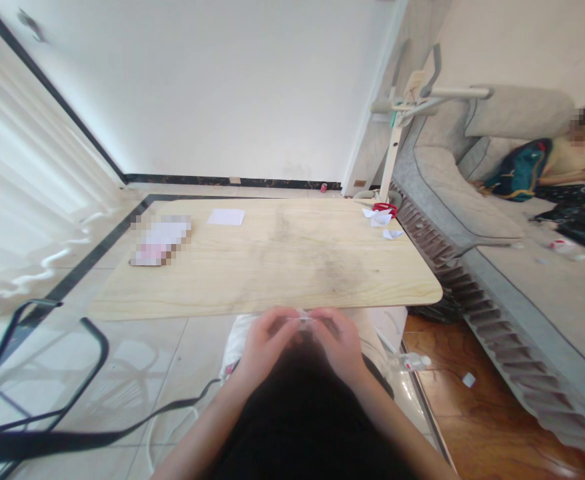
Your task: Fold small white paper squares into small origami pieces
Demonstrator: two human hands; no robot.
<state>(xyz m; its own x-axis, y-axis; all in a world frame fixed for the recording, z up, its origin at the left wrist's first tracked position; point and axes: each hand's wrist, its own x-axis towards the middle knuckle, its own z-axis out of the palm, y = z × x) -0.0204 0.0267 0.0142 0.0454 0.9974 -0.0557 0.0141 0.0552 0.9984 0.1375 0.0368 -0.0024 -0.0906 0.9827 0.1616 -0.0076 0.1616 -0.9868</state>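
Observation:
Close to my body, just off the table's near edge, both hands meet around a small piece of white folded paper. My left hand pinches one side of it, and my right hand pinches the other. Its exact shape is blurred and partly covered by the fingers. On the far right of the wooden table lie several folded white paper pieces, with one more folded piece nearer. A flat stack of white paper rests at the far left.
A pixelated pink-and-white item lies on the table's left. Something red sits at the back right corner. A grey sofa with a seated person stands right, a metal-framed chair left. A plastic bottle lies low right.

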